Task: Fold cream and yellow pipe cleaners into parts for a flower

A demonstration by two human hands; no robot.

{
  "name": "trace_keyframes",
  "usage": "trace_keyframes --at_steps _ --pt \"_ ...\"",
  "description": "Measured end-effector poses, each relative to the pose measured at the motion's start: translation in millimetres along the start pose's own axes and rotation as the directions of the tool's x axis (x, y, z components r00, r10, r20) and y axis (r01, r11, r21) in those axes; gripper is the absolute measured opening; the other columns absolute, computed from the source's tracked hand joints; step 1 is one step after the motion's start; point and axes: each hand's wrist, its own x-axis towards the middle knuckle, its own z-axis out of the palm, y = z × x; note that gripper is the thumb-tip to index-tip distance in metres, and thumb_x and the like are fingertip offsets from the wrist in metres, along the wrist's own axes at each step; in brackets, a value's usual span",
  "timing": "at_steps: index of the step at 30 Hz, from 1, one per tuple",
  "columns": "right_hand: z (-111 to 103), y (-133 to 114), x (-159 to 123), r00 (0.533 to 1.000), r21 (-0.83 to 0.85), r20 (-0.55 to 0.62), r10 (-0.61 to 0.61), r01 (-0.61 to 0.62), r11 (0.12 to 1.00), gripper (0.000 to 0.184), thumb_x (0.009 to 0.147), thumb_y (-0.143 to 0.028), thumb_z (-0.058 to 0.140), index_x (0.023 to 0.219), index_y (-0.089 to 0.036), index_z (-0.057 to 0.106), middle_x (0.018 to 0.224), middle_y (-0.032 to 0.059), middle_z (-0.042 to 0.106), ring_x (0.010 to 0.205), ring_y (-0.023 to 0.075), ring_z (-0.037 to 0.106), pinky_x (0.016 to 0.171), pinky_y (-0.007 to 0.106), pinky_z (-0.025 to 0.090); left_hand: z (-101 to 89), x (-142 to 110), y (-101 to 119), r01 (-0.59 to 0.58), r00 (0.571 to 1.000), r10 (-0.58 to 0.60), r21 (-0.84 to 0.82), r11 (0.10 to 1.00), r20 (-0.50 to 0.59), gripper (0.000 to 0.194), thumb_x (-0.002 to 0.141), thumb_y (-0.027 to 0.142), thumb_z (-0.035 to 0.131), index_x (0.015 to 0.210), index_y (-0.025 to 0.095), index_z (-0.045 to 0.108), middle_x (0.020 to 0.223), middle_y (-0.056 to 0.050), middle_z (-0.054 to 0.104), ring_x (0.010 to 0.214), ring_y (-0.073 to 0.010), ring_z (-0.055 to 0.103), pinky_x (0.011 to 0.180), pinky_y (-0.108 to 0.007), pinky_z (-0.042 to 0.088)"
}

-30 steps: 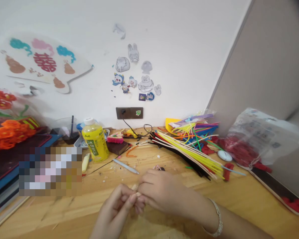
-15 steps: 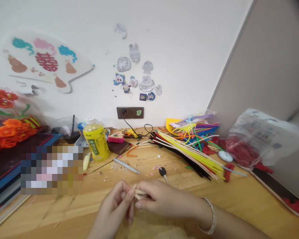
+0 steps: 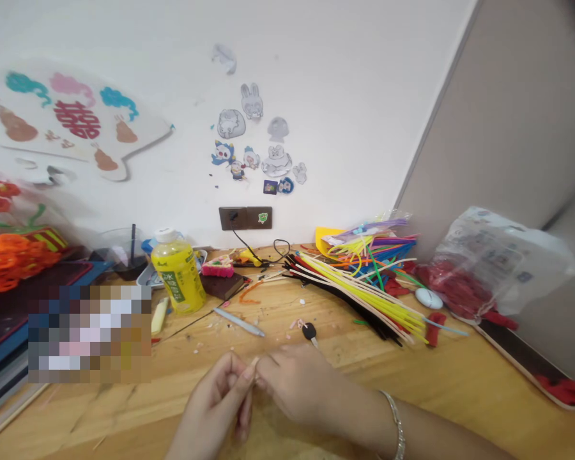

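Observation:
Low in the middle of the head view, my two hands meet above the wooden table. Between the fingertips is a cream pipe cleaner (image 3: 255, 362), of which only a small bit shows; the rest is hidden by the fingers. My left hand (image 3: 223, 393) pinches it between thumb and forefinger, the other fingers curled. Palm down, my right hand (image 3: 299, 383) closes its fingers on the same piece, touching the left fingertips. Just beyond the right hand lies a black-headed key (image 3: 309, 331).
A bundle of coloured pipe cleaners (image 3: 359, 291) lies right of centre. Further left stand a yellow drink bottle (image 3: 178, 275) and orange flowers (image 3: 22, 259). A grey pen (image 3: 239, 321) lies beyond my hands. At right are a white mouse (image 3: 429, 298) and a plastic bag (image 3: 503, 255).
My right hand has turned over more and its fingers have closed in against the left fingertips, covering the pipe cleaner's folded part that showed before. The view has shifted slightly.

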Motion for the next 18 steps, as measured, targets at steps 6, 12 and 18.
trace_keyframes --at_steps 6,12,18 --pt "-5.2 1.3 0.6 0.999 0.023 0.030 -0.031 0.030 0.999 0.011 0.082 -0.019 0.044 0.078 -0.016 0.054 0.072 0.0022 0.064 0.061 0.0149 0.056 0.055 0.025 0.034 -6.0 -3.8 6.5 -0.223 0.975 0.202 0.384 0.896 0.095 0.030 0.085 0.043 0.042 0.062 0.023 0.044 0.044 0.005 0.053 0.041 -0.0133 0.050 0.045 -0.022 0.039" --pt "-14.4 6.2 0.1 0.992 0.098 0.069 -0.105 0.098 0.990 0.016 0.085 -0.023 0.043 0.076 -0.017 0.055 0.074 0.0010 0.065 0.062 0.0132 0.056 0.056 0.023 0.035 -16.5 -4.0 11.9 -0.568 0.781 0.509 0.752 0.335 0.363 0.019 0.084 0.025 0.044 0.067 0.025 0.053 0.057 0.000 0.062 0.051 -0.0165 0.058 0.050 -0.023 0.041" --pt "-24.9 9.8 -0.6 0.986 0.106 0.057 -0.157 0.150 0.983 0.019 0.088 -0.024 0.040 0.082 -0.018 0.057 0.077 -0.0002 0.066 0.066 0.0131 0.058 0.061 0.023 0.036 -11.4 -11.9 20.7 -0.605 0.748 0.547 0.725 0.329 0.376 0.018 0.082 0.017 0.044 0.067 0.024 0.053 0.055 0.000 0.061 0.050 -0.0157 0.059 0.050 -0.021 0.042"
